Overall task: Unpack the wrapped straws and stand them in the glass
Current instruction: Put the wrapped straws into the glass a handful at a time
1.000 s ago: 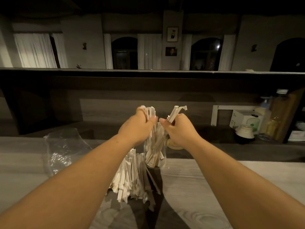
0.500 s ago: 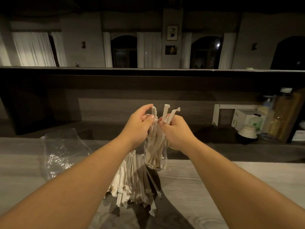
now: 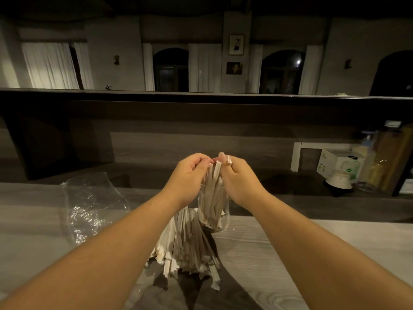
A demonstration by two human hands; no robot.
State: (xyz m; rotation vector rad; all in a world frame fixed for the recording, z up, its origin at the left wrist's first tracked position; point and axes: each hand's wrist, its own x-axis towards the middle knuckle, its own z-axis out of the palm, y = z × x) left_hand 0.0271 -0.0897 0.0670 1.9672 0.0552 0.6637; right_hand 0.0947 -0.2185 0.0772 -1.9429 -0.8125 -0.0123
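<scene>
Head view: both hands sit curled over the glass (image 3: 214,211) on the table (image 3: 279,253). Left hand (image 3: 190,175) pinches the upright straws' (image 3: 212,193) tops; right hand (image 3: 240,177) grips a few straws, lower than half a second ago. Loose pile (image 3: 185,247) lies just beside the glass.

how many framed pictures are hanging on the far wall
2, both on the pillar between the arched openings: the upper framed picture with a light background, and the darker lower framed picture just beneath it. Others may be lost in the dark.
</scene>
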